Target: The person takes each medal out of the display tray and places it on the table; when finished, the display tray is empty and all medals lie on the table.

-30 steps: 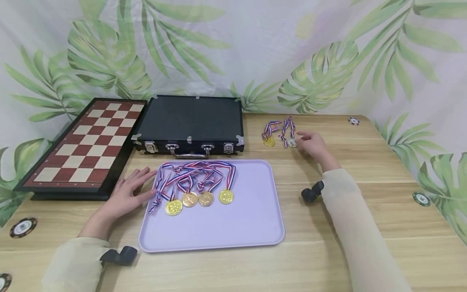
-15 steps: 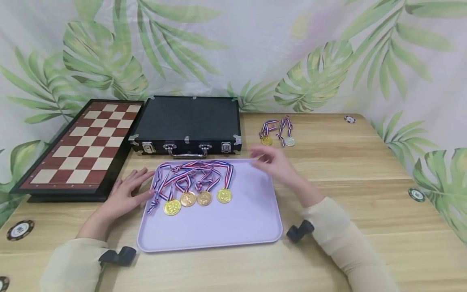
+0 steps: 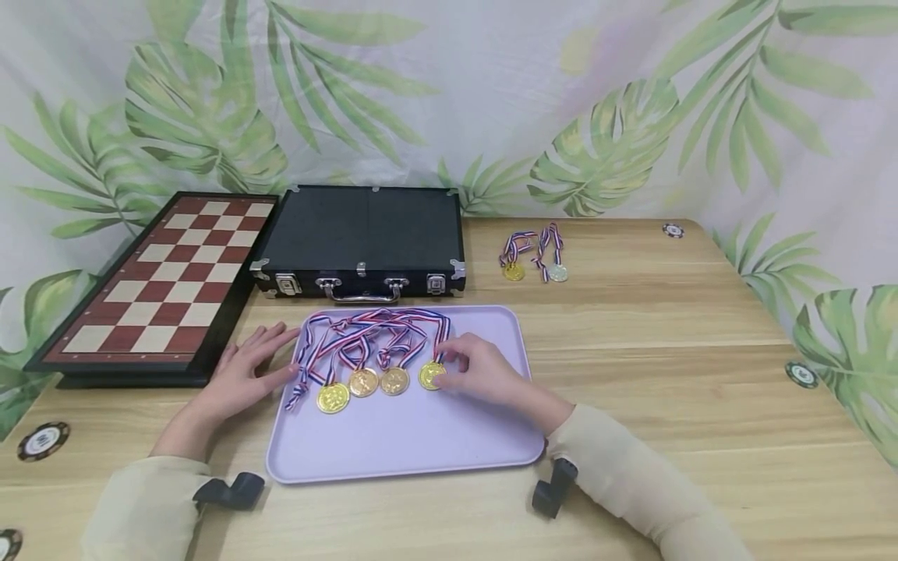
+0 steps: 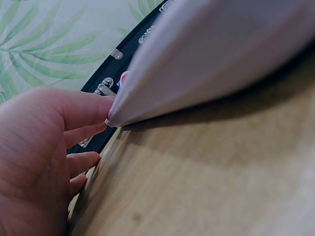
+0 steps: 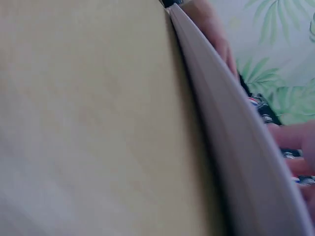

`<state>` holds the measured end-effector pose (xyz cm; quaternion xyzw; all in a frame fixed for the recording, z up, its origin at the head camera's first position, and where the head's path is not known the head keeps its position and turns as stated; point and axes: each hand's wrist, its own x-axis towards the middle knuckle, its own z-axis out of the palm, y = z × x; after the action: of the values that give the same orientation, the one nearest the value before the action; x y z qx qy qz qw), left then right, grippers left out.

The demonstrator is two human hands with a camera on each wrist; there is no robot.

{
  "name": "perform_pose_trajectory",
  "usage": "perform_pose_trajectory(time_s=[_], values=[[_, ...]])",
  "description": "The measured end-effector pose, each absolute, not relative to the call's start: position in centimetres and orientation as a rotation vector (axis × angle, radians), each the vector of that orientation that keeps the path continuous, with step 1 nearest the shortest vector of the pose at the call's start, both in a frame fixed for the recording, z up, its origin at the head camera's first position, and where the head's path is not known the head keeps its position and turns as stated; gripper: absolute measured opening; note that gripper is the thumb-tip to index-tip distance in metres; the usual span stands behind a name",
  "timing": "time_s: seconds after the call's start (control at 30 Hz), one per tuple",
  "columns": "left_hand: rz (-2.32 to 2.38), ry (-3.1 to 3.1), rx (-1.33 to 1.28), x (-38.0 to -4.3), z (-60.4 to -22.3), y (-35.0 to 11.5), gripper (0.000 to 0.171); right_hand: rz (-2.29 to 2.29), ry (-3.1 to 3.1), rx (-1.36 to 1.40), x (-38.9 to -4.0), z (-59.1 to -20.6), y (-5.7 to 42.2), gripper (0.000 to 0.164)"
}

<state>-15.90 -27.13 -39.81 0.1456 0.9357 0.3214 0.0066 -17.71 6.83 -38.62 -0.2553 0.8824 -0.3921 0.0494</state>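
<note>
On the lilac tray (image 3: 484, 436) lie a gold medal (image 3: 333, 398) at the left, two bronze-coloured medals (image 3: 363, 382) beside it and another gold medal (image 3: 431, 375) at the right, with striped ribbons (image 3: 382, 327) tangled behind them. My right hand (image 3: 484, 374) is over the tray, its thumb at the right-hand gold medal's edge and its bent index finger by that medal's ribbon, with a gap between them. My left hand (image 3: 245, 374) rests at the tray's left edge, fingers spread; in the left wrist view its thumb (image 4: 93, 108) touches the rim.
Behind the tray stands a black case (image 3: 361, 234) with metal latches. A chessboard (image 3: 161, 280) lies at the left. Further back right are a gold medal (image 3: 514, 271) and a silver one (image 3: 557, 273) with ribbons. Poker chips (image 3: 801, 375) lie near the table edges.
My right hand has come from beside the silver medal at the back right, left and nearer, to the right-hand gold medal on the tray. The left hand has stayed in place.
</note>
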Motion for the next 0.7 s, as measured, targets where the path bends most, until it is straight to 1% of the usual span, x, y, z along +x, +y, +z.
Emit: perform_pose_trajectory(time_s=[0.27, 0.7], values=[[1.002, 2.918, 0.436, -15.9, -39.7, -27.1, 0.059, -0.911, 2.924, -0.809, -16.9, -39.6, 5.9, 0.047], [1.002, 2.929, 0.448, -15.9, -39.8, -27.1, 0.058, -0.809, 2.888, -0.84, -16.6, -39.4, 6.1, 0.036]])
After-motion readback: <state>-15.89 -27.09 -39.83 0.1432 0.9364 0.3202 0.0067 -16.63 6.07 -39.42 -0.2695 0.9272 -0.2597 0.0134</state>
